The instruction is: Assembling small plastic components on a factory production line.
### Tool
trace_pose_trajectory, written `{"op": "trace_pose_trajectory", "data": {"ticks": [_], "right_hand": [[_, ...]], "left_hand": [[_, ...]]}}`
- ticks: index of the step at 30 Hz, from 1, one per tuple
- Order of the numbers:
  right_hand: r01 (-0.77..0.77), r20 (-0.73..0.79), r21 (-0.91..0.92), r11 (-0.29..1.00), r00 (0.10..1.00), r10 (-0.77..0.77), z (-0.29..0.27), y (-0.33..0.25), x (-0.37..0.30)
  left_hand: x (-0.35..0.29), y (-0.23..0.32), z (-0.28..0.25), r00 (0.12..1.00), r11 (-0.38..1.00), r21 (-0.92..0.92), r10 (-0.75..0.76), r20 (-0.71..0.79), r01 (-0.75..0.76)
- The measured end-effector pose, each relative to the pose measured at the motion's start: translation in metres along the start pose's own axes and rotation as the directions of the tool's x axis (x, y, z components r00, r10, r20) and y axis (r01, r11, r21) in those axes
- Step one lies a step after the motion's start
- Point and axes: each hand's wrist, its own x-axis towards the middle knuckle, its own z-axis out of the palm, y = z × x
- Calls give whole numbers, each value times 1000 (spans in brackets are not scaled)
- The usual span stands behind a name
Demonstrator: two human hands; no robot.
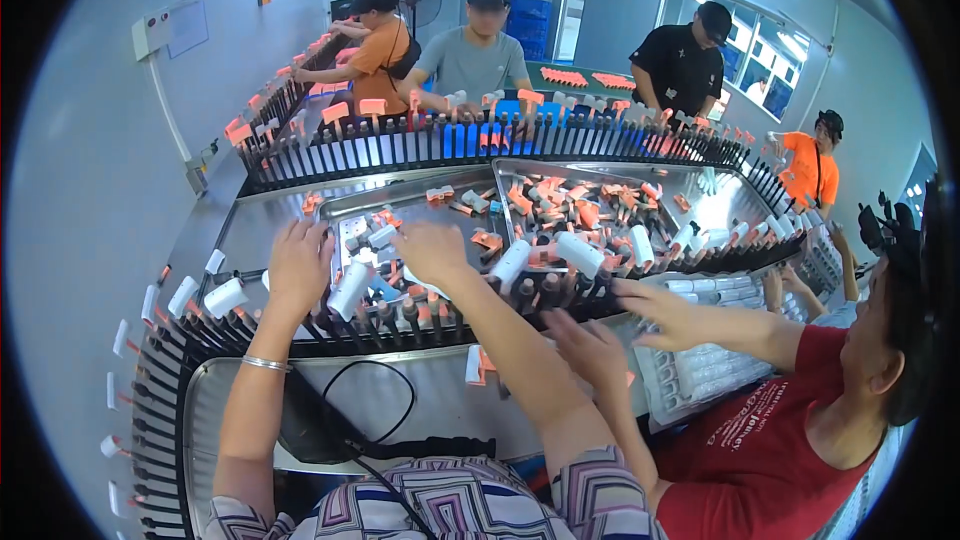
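Observation:
My left hand [301,258], with a bracelet on its wrist, reaches over the row of black posts [385,315] above the steel tray; its fingertips point away and are hidden. My right hand [432,252] reaches over the same row, its fingers turned left and down toward small orange and white parts [380,237]; what is under them is hidden. A white curved part [348,290] sits tilted on a post between my hands. Other white parts [511,262] sit on posts to the right, and another white part [225,297] to the left.
Loose orange and grey pieces fill a steel tray [497,175]. Close on my right, a co-worker in red [770,440] reaches toward the posts with both hands. Plastic trays [700,340] of white parts lie there. A black cable [410,395] loops before me. Other people work beyond.

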Motion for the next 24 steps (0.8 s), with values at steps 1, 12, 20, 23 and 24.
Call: {"op": "trace_pose_trajectory", "data": {"ticks": [1,12,20,23,24], "right_hand": [[-10,-4,-5,1000,1000,10,1,-3,-2],[-95,-630,-279,956,769,-107,-47,54,-14],[-36,-393,-46,998,919,15,-6,52,-11],[23,-518,-18,1000,855,-29,-38,53,-15],[50,-609,-67,997,789,-80,-55,56,-14]], "left_hand": [[9,11,-5,995,997,-54,47,-87,-52],[42,82,-27,937,933,-241,194,-289,-267],[38,106,32,975,963,-188,209,72,-193],[31,87,49,891,997,-63,72,448,-48],[28,74,55,938,990,-92,130,322,-105]]}}
